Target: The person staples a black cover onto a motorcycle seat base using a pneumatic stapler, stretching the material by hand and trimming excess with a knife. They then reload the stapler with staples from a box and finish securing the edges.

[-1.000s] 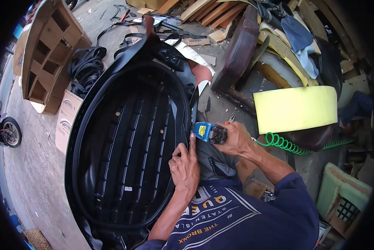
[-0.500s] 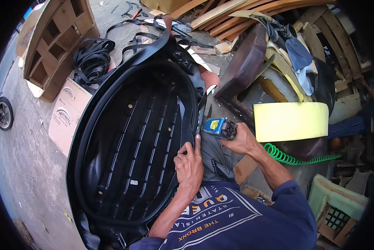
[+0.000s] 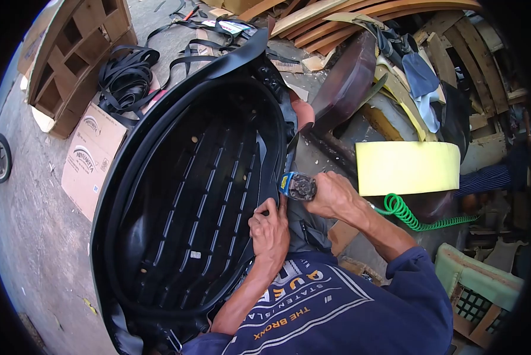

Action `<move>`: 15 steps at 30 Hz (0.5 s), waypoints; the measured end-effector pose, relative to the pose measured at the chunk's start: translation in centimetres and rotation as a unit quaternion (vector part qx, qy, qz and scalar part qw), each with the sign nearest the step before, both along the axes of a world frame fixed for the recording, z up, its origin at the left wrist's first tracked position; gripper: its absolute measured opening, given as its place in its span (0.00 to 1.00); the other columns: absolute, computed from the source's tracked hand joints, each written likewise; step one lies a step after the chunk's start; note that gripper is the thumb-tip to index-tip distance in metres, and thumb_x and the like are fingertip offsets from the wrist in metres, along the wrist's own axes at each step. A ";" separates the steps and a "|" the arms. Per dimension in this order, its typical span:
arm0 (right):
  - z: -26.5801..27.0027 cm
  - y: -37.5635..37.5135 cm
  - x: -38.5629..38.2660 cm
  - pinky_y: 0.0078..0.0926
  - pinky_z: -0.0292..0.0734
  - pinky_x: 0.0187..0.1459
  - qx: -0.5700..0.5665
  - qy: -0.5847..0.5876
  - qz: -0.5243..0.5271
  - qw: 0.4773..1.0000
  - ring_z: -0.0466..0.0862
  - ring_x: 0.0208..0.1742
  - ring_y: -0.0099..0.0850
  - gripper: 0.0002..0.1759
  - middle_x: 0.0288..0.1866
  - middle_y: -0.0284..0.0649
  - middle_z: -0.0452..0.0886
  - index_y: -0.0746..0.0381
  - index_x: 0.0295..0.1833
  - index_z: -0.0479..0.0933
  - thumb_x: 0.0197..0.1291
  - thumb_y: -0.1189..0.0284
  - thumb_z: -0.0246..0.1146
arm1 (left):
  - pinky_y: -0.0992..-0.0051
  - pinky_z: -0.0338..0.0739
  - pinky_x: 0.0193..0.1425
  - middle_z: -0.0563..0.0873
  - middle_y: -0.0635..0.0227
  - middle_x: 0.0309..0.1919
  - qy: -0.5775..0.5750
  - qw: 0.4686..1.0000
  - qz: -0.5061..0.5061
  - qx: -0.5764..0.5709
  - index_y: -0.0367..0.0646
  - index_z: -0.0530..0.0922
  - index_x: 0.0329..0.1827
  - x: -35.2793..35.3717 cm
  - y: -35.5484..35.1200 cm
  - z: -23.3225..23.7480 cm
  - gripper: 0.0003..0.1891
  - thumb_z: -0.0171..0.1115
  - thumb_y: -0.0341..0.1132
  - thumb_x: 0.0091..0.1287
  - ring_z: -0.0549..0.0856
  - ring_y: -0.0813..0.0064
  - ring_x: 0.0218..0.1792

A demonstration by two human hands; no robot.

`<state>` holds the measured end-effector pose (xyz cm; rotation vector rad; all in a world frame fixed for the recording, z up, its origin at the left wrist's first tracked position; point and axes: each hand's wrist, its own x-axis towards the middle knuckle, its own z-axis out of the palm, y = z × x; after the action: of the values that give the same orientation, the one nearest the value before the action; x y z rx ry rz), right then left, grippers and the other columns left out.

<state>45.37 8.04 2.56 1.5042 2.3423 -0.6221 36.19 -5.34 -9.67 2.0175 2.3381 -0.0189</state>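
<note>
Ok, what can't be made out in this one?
Head view only:
- Stapler tip, in the right hand: hidden against the seat rim; contact unclear.
- Left hand: fingertips curled under; pinching or pressing, cannot tell.
- Hose far end: lost in dark clutter at right.
- Seat's near end: cut off by the bottom edge and shirt.

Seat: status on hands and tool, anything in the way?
Right hand shut on stapler, nose at rim of seat. Left hand pressing rim just below. Green hose trails right, off the seat.
</note>
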 end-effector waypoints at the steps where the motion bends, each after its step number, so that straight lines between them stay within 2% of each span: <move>1: 0.2 0.0 -0.1 0.54 0.85 0.50 0.012 -0.003 -0.007 1.000 0.87 0.44 0.67 0.19 0.35 0.70 0.84 0.74 0.37 0.86 0.53 0.64 0.68 | 0.68 0.75 0.37 0.78 0.55 0.45 0.007 1.000 -0.007 0.028 0.62 0.73 0.81 -0.1 -0.1 -0.3 0.32 0.56 0.32 0.72 0.83 0.66 0.33; 5: -0.9 0.3 1.6 0.54 0.85 0.50 0.005 0.016 -0.029 0.999 0.88 0.45 0.65 0.20 0.35 0.70 0.84 0.74 0.36 0.86 0.53 0.63 0.69 | 0.69 0.73 0.37 0.78 0.57 0.45 -0.010 0.997 -0.009 0.071 0.65 0.77 0.78 -0.5 -0.1 0.0 0.29 0.56 0.34 0.73 0.81 0.68 0.31; 10: -1.6 -0.5 4.4 0.53 0.84 0.48 -0.026 0.173 -0.052 0.983 0.89 0.42 0.61 0.20 0.35 0.65 0.86 0.70 0.37 0.86 0.53 0.61 0.71 | 0.68 0.73 0.38 0.79 0.57 0.44 -0.036 0.994 -0.001 0.098 0.64 0.80 0.75 -0.6 -0.1 -0.1 0.27 0.57 0.32 0.72 0.82 0.67 0.33; 12: -2.1 -1.0 4.6 0.52 0.84 0.47 -0.023 0.173 -0.045 0.984 0.88 0.40 0.61 0.18 0.33 0.62 0.86 0.68 0.37 0.87 0.53 0.62 0.70 | 0.68 0.73 0.39 0.79 0.57 0.44 -0.033 0.995 -0.001 0.096 0.63 0.82 0.73 -0.5 0.0 -0.3 0.26 0.58 0.32 0.72 0.82 0.67 0.33; 14: -2.6 -1.3 4.2 0.46 0.84 0.45 -0.017 0.131 -0.024 0.991 0.90 0.41 0.55 0.17 0.34 0.57 0.88 0.67 0.43 0.86 0.51 0.66 0.73 | 0.68 0.74 0.39 0.79 0.57 0.44 -0.043 0.996 -0.004 0.077 0.60 0.85 0.67 -0.5 -0.1 -0.2 0.22 0.58 0.32 0.71 0.83 0.65 0.34; 15: -1.7 -1.7 3.4 0.48 0.85 0.45 -0.006 0.110 -0.029 0.993 0.89 0.42 0.58 0.18 0.34 0.59 0.88 0.67 0.42 0.86 0.52 0.64 0.73 | 0.68 0.74 0.39 0.79 0.57 0.44 -0.041 0.996 -0.004 0.077 0.60 0.85 0.67 -0.5 -0.2 -0.3 0.22 0.58 0.32 0.71 0.83 0.65 0.34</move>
<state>48.74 6.38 0.89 1.5764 2.4557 -0.8558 35.71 -5.53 -9.93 2.0521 2.3474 0.2478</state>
